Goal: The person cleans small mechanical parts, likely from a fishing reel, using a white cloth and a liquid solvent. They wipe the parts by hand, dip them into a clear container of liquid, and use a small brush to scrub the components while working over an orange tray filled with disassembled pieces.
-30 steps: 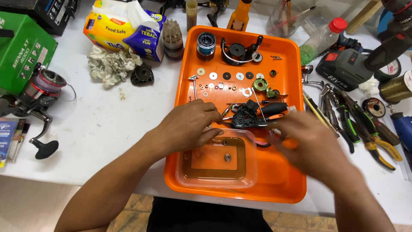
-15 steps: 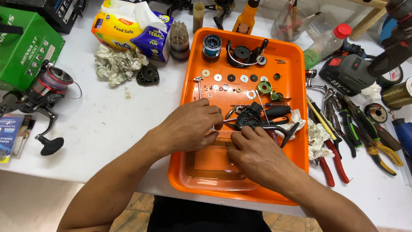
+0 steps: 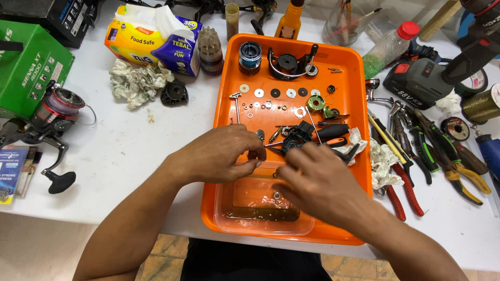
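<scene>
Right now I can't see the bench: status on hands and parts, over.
Left hand pinching a small dark part, unclear. Right hand over clear plastic tub in orange plastic tray. Black reel body just beyond fingers.

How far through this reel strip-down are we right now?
Done: the reel is apart, with washers in a row, the spool and the rotor with its wire arm laid out on the orange tray. In hand: left hand and right hand meet over a clear tub of liquid, beside the black reel body. Left: nothing looks reassembled.
</scene>
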